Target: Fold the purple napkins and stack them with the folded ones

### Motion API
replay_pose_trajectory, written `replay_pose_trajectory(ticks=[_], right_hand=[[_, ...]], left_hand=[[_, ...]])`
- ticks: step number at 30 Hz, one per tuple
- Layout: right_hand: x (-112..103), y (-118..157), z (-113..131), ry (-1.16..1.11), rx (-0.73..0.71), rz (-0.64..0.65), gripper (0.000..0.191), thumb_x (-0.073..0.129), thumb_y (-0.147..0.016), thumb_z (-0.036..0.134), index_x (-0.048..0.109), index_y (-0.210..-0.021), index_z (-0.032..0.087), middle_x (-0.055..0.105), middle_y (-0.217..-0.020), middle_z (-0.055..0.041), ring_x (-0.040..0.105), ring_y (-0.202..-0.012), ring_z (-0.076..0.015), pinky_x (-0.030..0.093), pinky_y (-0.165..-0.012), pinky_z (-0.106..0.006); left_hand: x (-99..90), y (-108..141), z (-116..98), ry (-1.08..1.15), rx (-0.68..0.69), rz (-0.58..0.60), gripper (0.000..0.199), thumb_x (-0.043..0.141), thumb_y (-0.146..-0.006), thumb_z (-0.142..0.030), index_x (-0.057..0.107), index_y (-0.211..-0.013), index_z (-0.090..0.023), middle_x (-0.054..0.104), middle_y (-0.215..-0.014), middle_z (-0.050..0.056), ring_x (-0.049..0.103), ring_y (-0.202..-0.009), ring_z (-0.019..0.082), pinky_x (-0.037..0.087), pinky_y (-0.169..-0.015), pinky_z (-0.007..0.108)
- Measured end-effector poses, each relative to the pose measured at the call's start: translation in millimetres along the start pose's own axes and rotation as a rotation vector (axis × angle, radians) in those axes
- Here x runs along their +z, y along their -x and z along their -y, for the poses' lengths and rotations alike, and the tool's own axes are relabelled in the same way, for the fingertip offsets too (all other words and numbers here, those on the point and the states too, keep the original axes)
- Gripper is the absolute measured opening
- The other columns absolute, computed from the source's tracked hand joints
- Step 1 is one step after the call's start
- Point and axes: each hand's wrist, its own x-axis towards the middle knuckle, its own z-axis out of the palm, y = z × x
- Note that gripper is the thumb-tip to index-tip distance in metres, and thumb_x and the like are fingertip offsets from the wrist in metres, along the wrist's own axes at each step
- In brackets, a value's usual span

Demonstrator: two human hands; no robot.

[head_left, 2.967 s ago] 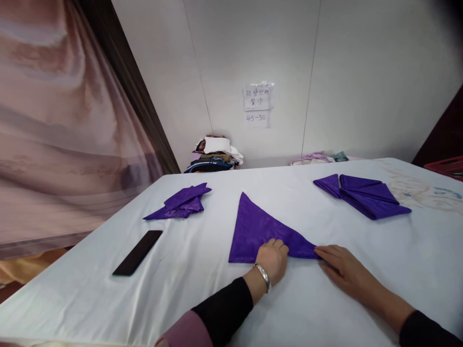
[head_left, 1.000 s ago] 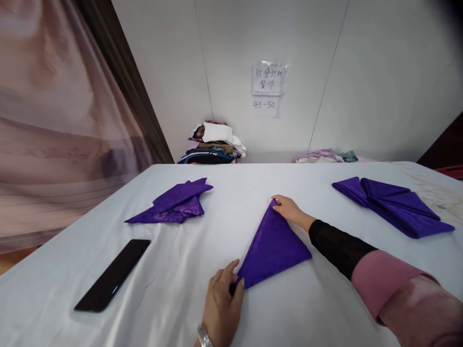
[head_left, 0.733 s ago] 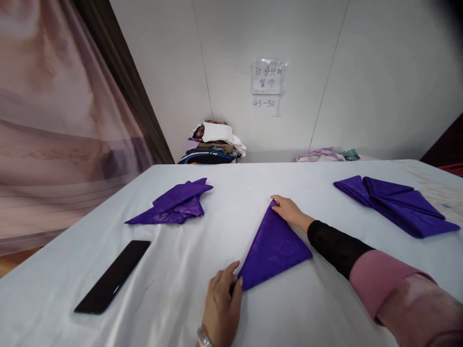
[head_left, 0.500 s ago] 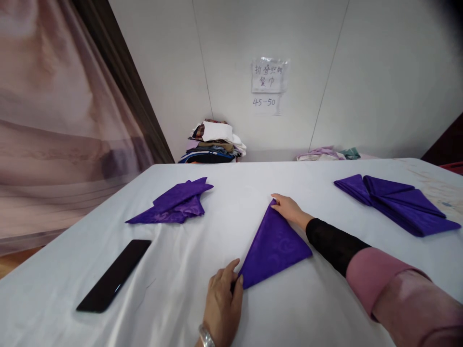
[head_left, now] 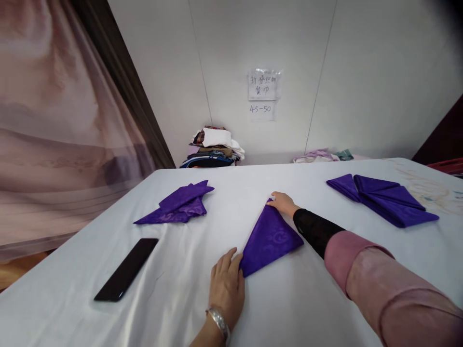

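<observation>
A purple cloth napkin (head_left: pixel 272 238), folded into a triangle, lies on the table in front of me. My right hand (head_left: pixel 284 203) pinches its far tip between thumb and fingers. At the near left corner, my left hand (head_left: pixel 227 279) has that corner between its thumb and index finger, the other fingers stretched forward over the tablecloth. A silver bracelet (head_left: pixel 219 325) circles the left wrist. Exactly how the left fingertips grip the corner is partly hidden.
A white cloth covers the table (head_left: pixel 173 308). On the left are a loosely folded purple napkin (head_left: pixel 181 200) and a black phone-like slab (head_left: pixel 126 270). Folded purple napkins (head_left: pixel 390 200) lie at right. Behind the table stand stacked clothes (head_left: pixel 213 149); a paper sign (head_left: pixel 263 94) hangs on the wall.
My view has shifted slightly, so everything sits a little differently in the picture. Both hands stay at the same napkin corners; the left hand's fingers have turned slightly toward the napkin.
</observation>
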Motion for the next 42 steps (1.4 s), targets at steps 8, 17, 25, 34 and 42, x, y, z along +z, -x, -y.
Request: replay_pose_trajectory(ticks=[8,17,25,34,42], right_hand=[[-1,1,2,-0.001,-0.018,0.003,0.045,0.061,-0.074,0.043,0.058,-0.111,0.017,0.063,-0.109,-0.0113,0.058,-0.100,-0.0258,0.043,-0.075,-0.030],[-9,-2,2,-0.046,-0.058,0.002,0.031,0.051,-0.088,0.033,0.053,-0.113,0.016,0.056,-0.112,-0.0072,0.057,-0.095,-0.0197,0.048,-0.081,-0.040],[4,76,37,-0.091,-0.552,0.010,0.059,0.050,-0.083,0.045,0.036,-0.135,0.020,0.037,-0.141,-0.0090,0.027,-0.131,-0.0259,0.020,-0.107,-0.042],[10,69,22,-0.072,-0.764,0.348,0.068,0.041,-0.084,0.058,0.026,-0.140,0.023,0.023,-0.147,-0.0050,0.014,-0.136,-0.0224,0.001,-0.110,-0.040],[10,16,7,-0.005,-0.689,0.305,0.060,0.036,-0.086,0.055,0.029,-0.139,0.028,0.023,-0.147,-0.0003,0.012,-0.136,-0.0189,0.001,-0.109,-0.037]], left_hand=[[8.7,-41,-40,-0.050,0.245,0.268,0.051,0.038,-0.087,-0.037,0.037,-0.134,-0.017,0.032,-0.144,0.009,0.021,-0.134,0.026,0.017,-0.109,0.052],[40.8,-44,-25,-0.073,0.147,0.439,0.077,0.021,-0.083,-0.064,0.025,-0.140,-0.011,0.018,-0.148,0.012,0.007,-0.137,0.027,0.012,-0.110,0.050],[41.6,-46,-26,-0.068,0.144,0.435,0.077,0.022,-0.083,-0.064,0.026,-0.139,-0.011,0.023,-0.147,0.013,0.010,-0.136,0.028,0.013,-0.109,0.051],[37.1,-47,-29,-0.047,0.121,0.469,0.080,0.020,-0.082,-0.066,0.025,-0.139,-0.009,0.025,-0.146,0.013,0.009,-0.136,0.027,0.011,-0.110,0.051],[37.5,-45,-29,-0.042,0.108,0.466,0.078,0.023,-0.083,-0.065,0.023,-0.140,-0.012,0.016,-0.148,0.011,0.006,-0.136,0.028,0.012,-0.110,0.052]])
